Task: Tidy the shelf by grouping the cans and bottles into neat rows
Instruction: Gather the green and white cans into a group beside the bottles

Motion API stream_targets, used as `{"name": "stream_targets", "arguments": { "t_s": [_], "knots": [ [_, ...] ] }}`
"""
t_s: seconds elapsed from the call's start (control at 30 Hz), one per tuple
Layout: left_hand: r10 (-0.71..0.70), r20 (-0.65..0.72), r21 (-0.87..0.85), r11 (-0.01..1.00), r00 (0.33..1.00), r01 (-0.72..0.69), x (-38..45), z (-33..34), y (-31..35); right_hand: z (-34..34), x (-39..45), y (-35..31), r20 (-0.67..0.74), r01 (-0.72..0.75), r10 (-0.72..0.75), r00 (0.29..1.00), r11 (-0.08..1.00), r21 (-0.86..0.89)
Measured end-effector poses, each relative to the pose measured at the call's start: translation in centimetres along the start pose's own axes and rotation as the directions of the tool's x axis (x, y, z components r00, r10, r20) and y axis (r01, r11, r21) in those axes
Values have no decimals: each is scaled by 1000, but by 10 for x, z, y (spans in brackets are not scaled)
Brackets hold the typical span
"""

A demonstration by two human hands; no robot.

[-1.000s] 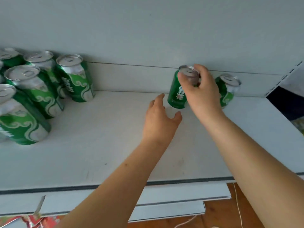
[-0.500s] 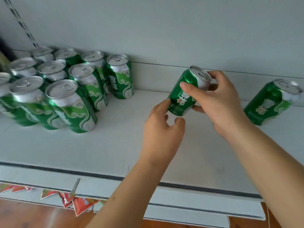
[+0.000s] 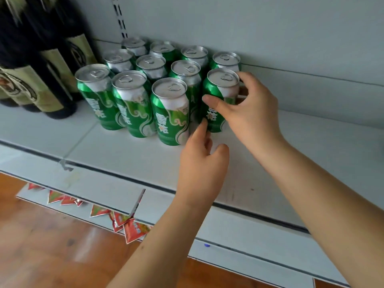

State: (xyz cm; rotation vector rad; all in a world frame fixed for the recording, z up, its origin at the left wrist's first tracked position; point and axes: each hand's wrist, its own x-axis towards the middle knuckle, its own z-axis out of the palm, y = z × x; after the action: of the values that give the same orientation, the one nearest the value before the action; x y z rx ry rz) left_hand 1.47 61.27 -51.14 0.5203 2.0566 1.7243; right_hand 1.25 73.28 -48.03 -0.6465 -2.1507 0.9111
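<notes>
The right hand (image 3: 247,113) grips a green can (image 3: 218,100) standing upright on the white shelf (image 3: 124,154), at the right end of the group of cans (image 3: 145,86). The left hand (image 3: 202,161) is loosely curled, one fingertip touching the can's base. The cans carry white writing, too blurred to read. Dark bottles (image 3: 41,65) with tan labels stand left. Red flags (image 3: 124,223) hang below.

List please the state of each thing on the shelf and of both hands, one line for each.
Held can: upright on the shelf, at the right end of the group.
Other green cans: upright, unopened, in rows.
Dark bottles: upright, left of the cans.
Right hand: grips the held can.
Left hand: fingers loosely curled, one fingertip by the can's base.
</notes>
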Motion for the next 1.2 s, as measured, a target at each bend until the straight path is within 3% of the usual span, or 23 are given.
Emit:
{"name": "stream_targets", "arguments": {
  "t_s": [0.17, 0.23, 0.33, 0.53, 0.63, 0.73, 0.83, 0.93, 1.2],
  "knots": [
    [-41, 55, -44, 998, 998, 44, 0, 2, -2, -6, 5, 5, 97, -31, 33, 995, 999, -20],
    [4, -29, -28, 1000, 1000, -5, -5, 8, 0, -18, 1, 10, 102, -92, 92, 991, 996, 2],
    [89, -125, -47, 994, 988, -96, -13, 28, 1, -45, -10, 14, 0, -137, 137, 991, 991, 12],
    [134, 65, -60, 990, 989, -130, -34, 104, 15, -138, -35, 42, -259, -17, 10, 966, 1000, -25],
    [131, 195, -47, 991, 972, -124, -43, 155, 25, -192, -42, 69, -424, 13, -108, 899, 975, -220],
    [141, 317, 15, 988, 938, -154, -47, 208, 36, -234, -50, 109, -484, -73, -169, 859, 895, -441],
    [161, 397, 83, 974, 903, -211, -50, 250, 46, -256, -52, 139, -468, -222, 29, 883, 905, -364],
    [86, 437, 26, 994, 895, -109, -52, 275, 50, -266, -43, 158, -331, -344, 280, 901, 926, -153],
    [-5, 425, -21, 1000, 905, 16, -64, 275, 53, -274, -33, 165, -275, -329, 290, 917, 938, -109]
  ]
}}
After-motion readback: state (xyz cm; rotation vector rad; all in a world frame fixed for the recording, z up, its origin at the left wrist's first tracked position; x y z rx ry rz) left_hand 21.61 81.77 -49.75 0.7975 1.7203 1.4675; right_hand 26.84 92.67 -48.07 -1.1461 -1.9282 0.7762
